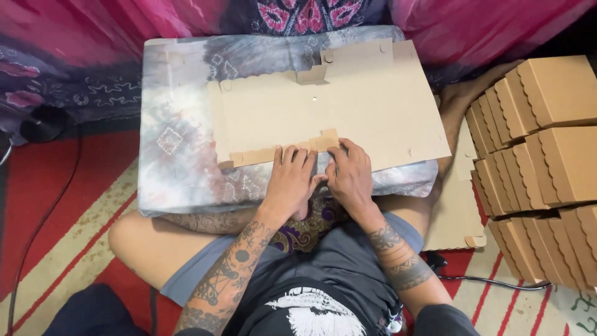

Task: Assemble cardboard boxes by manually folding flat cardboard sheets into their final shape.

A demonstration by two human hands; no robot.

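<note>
Both my left hand (291,180) and right hand (349,175) press flat, fingers spread, gripping nothing, on the cardboard sheet's (348,106) near flap (280,152) at frame centre, which I judge needs even pressure along the crease.

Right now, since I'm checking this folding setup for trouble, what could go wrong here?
The cardboard sheet lies on a soft cushion, so the flap under the left hand and right hand may crease crookedly. The leaning stack of folded boxes beside the knee could topple if bumped.

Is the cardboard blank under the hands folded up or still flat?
Mostly flat: the cardboard blank lies spread on the cushion; only its near flap is creased under the left hand and right hand.
</note>
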